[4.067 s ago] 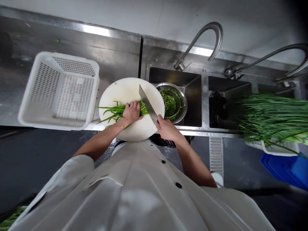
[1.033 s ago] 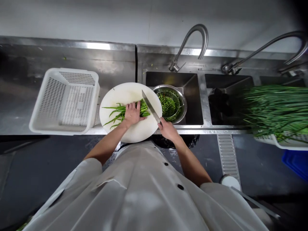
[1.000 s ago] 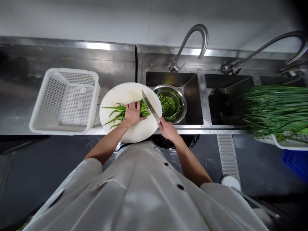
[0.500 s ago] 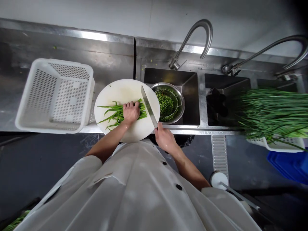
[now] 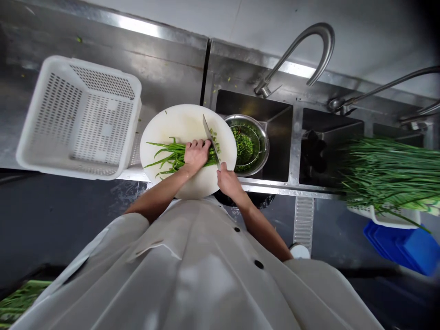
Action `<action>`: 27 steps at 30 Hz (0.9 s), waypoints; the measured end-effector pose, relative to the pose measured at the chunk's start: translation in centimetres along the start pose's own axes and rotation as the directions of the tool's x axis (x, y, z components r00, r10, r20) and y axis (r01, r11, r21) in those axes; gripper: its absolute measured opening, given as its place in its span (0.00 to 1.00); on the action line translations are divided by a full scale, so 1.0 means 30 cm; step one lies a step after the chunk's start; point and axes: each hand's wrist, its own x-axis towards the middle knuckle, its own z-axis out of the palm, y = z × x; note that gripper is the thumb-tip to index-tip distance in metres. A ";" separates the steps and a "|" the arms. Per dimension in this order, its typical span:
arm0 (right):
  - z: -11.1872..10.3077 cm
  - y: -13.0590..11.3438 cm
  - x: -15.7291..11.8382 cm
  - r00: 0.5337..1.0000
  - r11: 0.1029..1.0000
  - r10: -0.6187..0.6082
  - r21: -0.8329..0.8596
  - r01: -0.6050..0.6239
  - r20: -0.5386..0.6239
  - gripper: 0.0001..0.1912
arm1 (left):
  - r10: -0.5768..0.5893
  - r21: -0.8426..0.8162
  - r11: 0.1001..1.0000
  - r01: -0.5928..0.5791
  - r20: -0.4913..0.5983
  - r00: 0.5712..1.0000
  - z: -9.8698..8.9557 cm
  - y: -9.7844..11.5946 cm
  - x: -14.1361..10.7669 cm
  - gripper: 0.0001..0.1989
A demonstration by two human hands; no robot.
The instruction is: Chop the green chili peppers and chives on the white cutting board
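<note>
1. Two hands are at work over a round white cutting board (image 5: 182,121). Green pods (image 5: 168,153) lie on it in a loose bundle, thin tips to the left, cut ends by the blade.
2. Left hand (image 5: 196,155): fingers curled over the bundle, gripping it near the cut end.
3. Right hand (image 5: 228,181): closed round the handle of a knife (image 5: 211,137). The blade slants across the bundle's right end; whether its edge meets the board cannot be told.
4. Step in hand, as judged: slicing into short lengths. Small cut pieces (image 5: 216,141) lie beside the blade.
5. The next stroke appears to call for a firm hold and fingertips tucked back (they stand close to the blade, a point worth noting).
6. Materials: pods slender, smooth, gently curved; blade flat, narrowing to a point; board pale and matte.
7. Surroundings: a shiny round metal bowl (image 5: 264,140) of chopped green bits stands right of the board; a perforated white plastic basket (image 5: 29,133) occupies the steel surface (image 5: 172,78), left.
</note>
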 end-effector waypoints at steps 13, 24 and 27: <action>-0.066 0.022 -0.142 0.999 0.999 -0.036 0.001 0.036 0.010 0.15 | -0.049 -0.054 0.997 0.048 -0.008 0.999 0.016 -0.008 0.004 0.22; -0.116 0.044 -0.194 0.996 0.997 -0.075 0.026 0.076 -0.051 0.18 | -0.103 -0.018 0.994 0.103 0.013 0.995 0.010 -0.010 0.004 0.20; -0.099 0.032 -0.177 0.996 0.993 -0.092 0.073 0.092 -0.006 0.17 | -0.093 0.002 0.996 0.093 0.011 0.996 0.011 -0.007 0.003 0.20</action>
